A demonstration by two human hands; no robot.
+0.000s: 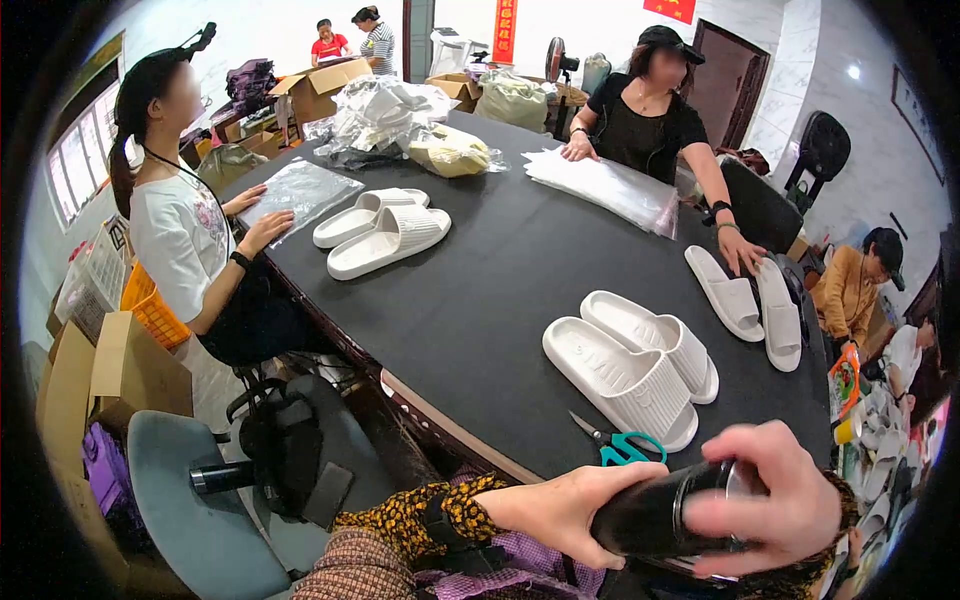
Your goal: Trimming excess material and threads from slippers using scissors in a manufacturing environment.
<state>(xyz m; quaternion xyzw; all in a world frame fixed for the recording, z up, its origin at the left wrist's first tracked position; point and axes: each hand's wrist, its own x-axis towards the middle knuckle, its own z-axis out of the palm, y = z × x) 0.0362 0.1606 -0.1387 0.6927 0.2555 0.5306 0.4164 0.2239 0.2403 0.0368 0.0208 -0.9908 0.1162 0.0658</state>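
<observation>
A black cylindrical bottle (642, 514) is tilted sideways over the near edge of the table. My left hand (562, 508) wraps around its body. My right hand (782, 495) has its fingers curled over the other end of the bottle; they are slightly blurred, and part of that end is hidden behind them. Just beyond my hands lie scissors (632, 450) with teal handles, blades pointing away to the left. Beside them a pair of white slide sandals, the nearer slipper (622, 378) and the farther slipper (655, 338), rests on the dark tabletop (470, 330).
Another white pair (390, 240) sits at the left, near a seated person (185, 220) touching clear bags (300, 197). Across the table, a person in black (655, 120) reaches toward a third pair (728, 300). Bagged slippers (385, 115) are piled at the far end. A grey chair (190, 500) stands lower left.
</observation>
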